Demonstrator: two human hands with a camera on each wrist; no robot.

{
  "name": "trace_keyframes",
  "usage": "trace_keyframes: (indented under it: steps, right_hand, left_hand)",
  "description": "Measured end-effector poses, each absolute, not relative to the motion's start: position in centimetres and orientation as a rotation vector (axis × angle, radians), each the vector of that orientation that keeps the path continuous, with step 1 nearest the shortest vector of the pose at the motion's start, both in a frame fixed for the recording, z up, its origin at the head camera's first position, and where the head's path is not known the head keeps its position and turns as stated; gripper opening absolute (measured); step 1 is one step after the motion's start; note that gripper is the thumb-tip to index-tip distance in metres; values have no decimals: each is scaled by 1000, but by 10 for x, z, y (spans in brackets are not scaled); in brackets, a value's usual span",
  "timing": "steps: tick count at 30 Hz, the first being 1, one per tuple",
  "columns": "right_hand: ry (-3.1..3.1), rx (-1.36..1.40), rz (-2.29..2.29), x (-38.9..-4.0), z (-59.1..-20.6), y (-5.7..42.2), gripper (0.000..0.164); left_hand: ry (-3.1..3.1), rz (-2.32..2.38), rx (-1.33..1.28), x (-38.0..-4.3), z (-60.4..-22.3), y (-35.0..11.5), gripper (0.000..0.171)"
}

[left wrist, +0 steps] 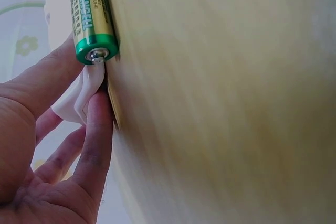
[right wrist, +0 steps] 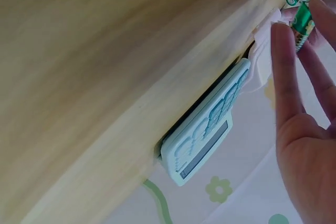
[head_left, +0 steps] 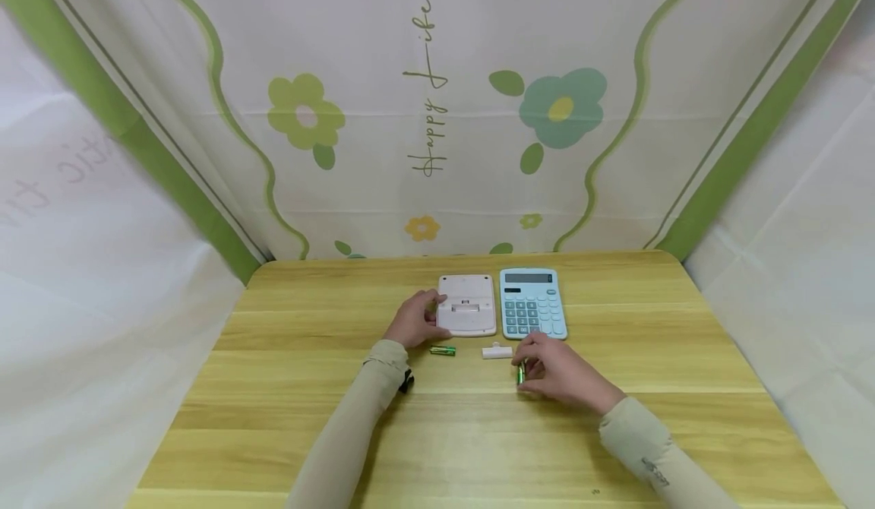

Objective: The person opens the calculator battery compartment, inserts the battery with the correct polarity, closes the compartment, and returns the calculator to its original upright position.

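A pale pinkish-white calculator [head_left: 472,289] lies face down, its battery slot [head_left: 466,308] uncovered. My left hand [head_left: 412,322] holds it by the left side, with thumb and fingers at its edge [left wrist: 79,95]. Just in front of it lies a green AA-size battery [head_left: 443,350], seen large in the left wrist view with its metal tip facing the camera. My right hand [head_left: 559,371] pinches a second green battery [head_left: 521,373] between thumb and fingers; its spring-like end shows in the right wrist view. Near those fingertips is the small white battery cover [head_left: 497,352].
A light blue calculator [head_left: 533,304] lies face up beside the pale one, close behind my right hand. The wooden table [head_left: 287,387] ends at a white curtain [head_left: 369,152] printed with flowers, and fabric walls flank both sides.
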State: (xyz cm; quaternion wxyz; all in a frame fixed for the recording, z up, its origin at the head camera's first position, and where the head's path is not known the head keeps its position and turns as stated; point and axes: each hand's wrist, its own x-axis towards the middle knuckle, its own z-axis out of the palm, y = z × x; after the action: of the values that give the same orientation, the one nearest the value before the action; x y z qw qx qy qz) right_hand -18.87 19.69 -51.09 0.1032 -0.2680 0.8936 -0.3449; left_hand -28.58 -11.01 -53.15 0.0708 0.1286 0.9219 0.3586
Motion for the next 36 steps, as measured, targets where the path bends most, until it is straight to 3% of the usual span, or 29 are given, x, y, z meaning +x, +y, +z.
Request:
trace_keyframes:
  steps: [8,16,26,36]
  right_hand:
    - [2716,-814,-1178,-192,-510,196,16]
    - [2818,-749,-1201,-197,-510,194,54]
    - [2783,-801,-1308,-199,-509,194,26]
    - [2808,-814,-1287,-199,-507,190,21]
  left_hand:
    - [2770,1070,372,-287,-533,-110,63]
    - [2767,1083,371,-287,-532,-111,65]
    - [2763,1081,372,-288,-534,-109,65]
    - [2779,1073,377,-286,-534,-110,66]
